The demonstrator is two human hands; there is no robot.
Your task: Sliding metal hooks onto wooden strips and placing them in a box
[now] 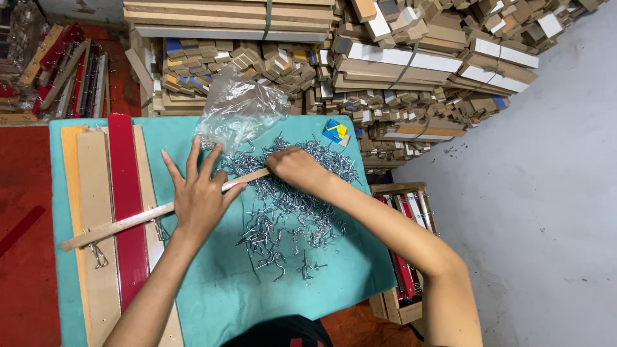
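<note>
At the far left, a rack [67,71] holds red and wooden bars, too crowded to count. On the teal cloth [218,302] lie long flat boards [96,212], about three tan ones, with one red strip [125,193] among them. One thin wooden slat [122,223] crosses them at a slant, reaching toward the centre. The left hand [200,196] presses flat on this slat, fingers spread wide. One clear plastic bag [238,109] lies open at the cloth's far edge; whether anything is inside cannot be told. The right hand [297,168] pinches the slat's right end, fingers closed, resting on a heap of metal hooks [289,212] too many to count. One small blue and yellow packet [335,132] lies beyond. Right of the table, a wooden crate [405,257] holds more red and pale bars.
</note>
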